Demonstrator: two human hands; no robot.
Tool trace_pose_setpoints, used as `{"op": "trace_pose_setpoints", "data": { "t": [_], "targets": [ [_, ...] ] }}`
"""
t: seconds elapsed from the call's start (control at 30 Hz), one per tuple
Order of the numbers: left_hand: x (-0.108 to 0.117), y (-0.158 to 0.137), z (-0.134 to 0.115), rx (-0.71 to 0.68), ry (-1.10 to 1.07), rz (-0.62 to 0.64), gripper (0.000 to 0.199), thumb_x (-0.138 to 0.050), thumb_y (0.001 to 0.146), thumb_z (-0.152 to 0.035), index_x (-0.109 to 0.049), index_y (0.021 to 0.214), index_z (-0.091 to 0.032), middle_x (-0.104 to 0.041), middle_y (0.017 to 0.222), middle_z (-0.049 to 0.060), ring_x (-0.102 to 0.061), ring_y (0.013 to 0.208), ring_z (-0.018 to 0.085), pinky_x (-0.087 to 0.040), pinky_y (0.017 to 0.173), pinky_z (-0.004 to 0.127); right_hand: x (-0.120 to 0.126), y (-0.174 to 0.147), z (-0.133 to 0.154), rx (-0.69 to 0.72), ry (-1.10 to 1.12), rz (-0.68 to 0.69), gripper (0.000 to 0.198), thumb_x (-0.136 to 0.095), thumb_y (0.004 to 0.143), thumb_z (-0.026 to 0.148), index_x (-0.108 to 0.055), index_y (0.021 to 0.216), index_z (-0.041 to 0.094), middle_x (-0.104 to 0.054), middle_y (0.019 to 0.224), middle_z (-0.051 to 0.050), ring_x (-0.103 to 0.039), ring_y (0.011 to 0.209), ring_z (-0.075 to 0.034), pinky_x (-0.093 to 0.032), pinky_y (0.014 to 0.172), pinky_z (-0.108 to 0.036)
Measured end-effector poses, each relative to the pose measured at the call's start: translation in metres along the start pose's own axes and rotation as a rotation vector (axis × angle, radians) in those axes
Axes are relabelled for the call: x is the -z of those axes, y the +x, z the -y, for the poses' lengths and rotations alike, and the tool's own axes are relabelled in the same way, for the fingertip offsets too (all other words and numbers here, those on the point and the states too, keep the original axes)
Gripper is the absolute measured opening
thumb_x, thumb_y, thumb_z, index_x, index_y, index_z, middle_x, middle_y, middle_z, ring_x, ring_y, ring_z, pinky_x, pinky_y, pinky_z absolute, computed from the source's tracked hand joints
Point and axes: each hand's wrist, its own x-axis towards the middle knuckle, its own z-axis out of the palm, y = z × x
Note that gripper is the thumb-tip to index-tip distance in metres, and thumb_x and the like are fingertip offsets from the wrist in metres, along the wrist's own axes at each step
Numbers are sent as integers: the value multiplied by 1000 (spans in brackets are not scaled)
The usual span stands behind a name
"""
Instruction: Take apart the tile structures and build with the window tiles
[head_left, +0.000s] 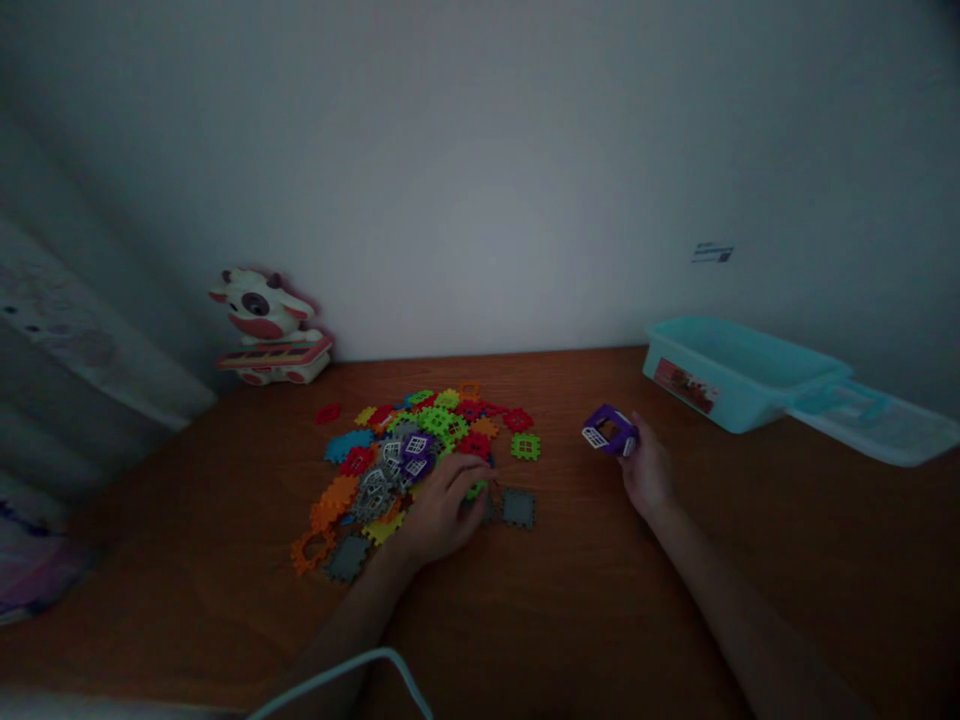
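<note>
My right hand grips a small purple frame made of joined window pieces with white lattice panes. It is held above the right part of the wooden table. My left hand reaches over the right side of a pile of colourful notched plastic building tiles, its fingers curved and the thumb apart from them. In the gap between thumb and fingers shows a green tile; whether the hand touches it is unclear. Just right of the thumb lies a grey square tile. Purple window tiles lie left of the fingers.
A turquoise plastic box stands at the back right, its translucent lid angled outward beside it. A cow-shaped toy keyboard sits at the back left against the wall. A pale cord crosses the near edge. Curtains hang at left.
</note>
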Motion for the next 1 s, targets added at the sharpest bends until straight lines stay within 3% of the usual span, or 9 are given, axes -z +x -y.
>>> {"op": "trace_pose_setpoints", "data": {
  "t": [0.1,0.2,0.27,0.3,0.33,0.43,0.73,0.83,1.0],
  "targets": [
    [-7,0,-17,30,-153,123,47,-59,91,-17,-45,136,-24,-57,130,12,-54,122,23,-46,105,41,-12,-19,7,-90,21,97,39,-70,72,61,-69,83,23,-70,73,-1,-69,72,-21,-56,65,-32],
    [-13,0,-29,221,-362,228,68,-62,92,-28,-26,150,-25,-46,146,15,-47,133,27,-41,111,46,-27,-57,7,-212,40,511,52,-70,70,71,-69,85,22,-72,77,-4,-69,77,-23,-58,72,-35],
    [-15,0,-31,304,-515,269,70,-59,94,-30,-20,152,-24,-46,147,15,-50,130,27,-42,110,46,-35,-86,3,-261,17,812,58,-87,57,60,-68,97,23,-73,89,-4,-69,81,-22,-58,74,-34],
    [-16,-1,-30,314,-579,283,69,-59,93,-30,-22,151,-24,-48,144,15,-52,127,27,-43,108,46,-38,-97,1,-290,0,912,64,-92,52,51,-66,103,24,-73,93,-3,-69,82,-21,-57,73,-33],
    [-17,-2,-29,312,-632,291,67,-60,92,-30,-26,150,-24,-51,141,14,-54,124,27,-45,106,46,-40,-107,-2,-304,-16,948,63,-92,57,46,-64,109,25,-72,97,-2,-68,86,-20,-57,77,-33],
    [-17,-3,-25,341,-769,283,69,-70,85,-29,-34,144,-23,-55,134,13,-57,119,29,-47,103,46,-41,-116,-8,-309,-77,977,52,-87,67,40,-61,109,24,-69,100,-2,-67,90,-19,-56,83,-34],
    [-23,-1,-17,579,-1159,186,55,-75,83,-36,-48,129,-23,-58,125,11,-59,115,25,-47,100,43,-37,-97,-6,-198,-226,940,45,-71,70,27,-58,113,24,-67,105,-4,-65,97,-23,-54,89,-40],
    [-24,2,-20,630,-1096,144,52,-76,82,-35,-50,125,-21,-60,121,11,-61,109,24,-49,96,41,-37,-99,-6,-38,-366,886,53,-56,66,13,-57,118,24,-65,114,-5,-63,104,-23,-51,92,-40],
    [-23,4,-31,581,-784,184,68,-83,73,-28,-47,130,-21,-59,127,12,-62,109,24,-51,95,41,-33,-99,-15,205,-582,840,66,-46,56,7,-56,119,24,-66,114,-6,-63,104,-24,-49,94,-43]
  ]
}}
